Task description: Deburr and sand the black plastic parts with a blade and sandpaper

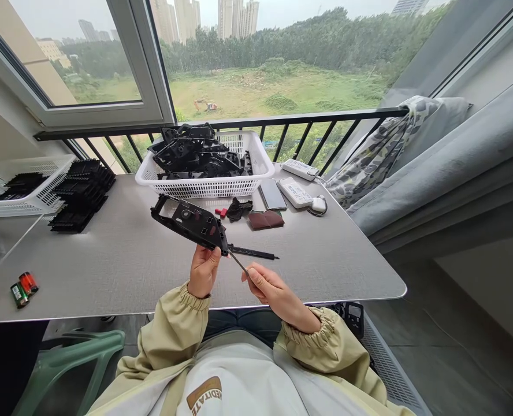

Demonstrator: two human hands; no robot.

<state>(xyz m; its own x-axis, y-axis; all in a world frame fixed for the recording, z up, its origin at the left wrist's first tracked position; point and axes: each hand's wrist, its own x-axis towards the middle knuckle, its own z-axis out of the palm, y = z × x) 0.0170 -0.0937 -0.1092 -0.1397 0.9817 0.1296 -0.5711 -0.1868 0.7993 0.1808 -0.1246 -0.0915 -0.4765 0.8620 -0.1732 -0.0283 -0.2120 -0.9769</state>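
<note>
My left hand (204, 271) is closed on the near end of a black plastic part (191, 224), a long frame with an opening at its far left end. It is held tilted above the table. My right hand (268, 284) grips a thin metal tool (238, 263), slim like a needle file; its exact kind is unclear. The tool's far tip meets the right corner of the plastic part, and whether it goes inside is hidden. Just beyond the hands lies a black pen-like stick (254, 252) on the table.
A white basket (204, 188) heaped with black parts stands at the back. Leftward are stacked black parts (83, 193), another white basket (35, 203) and several batteries (25, 286). Right of centre lie brown folded sandpaper (266, 219), a black cloth (239, 209), a phone (272, 195) and white power banks (294, 192).
</note>
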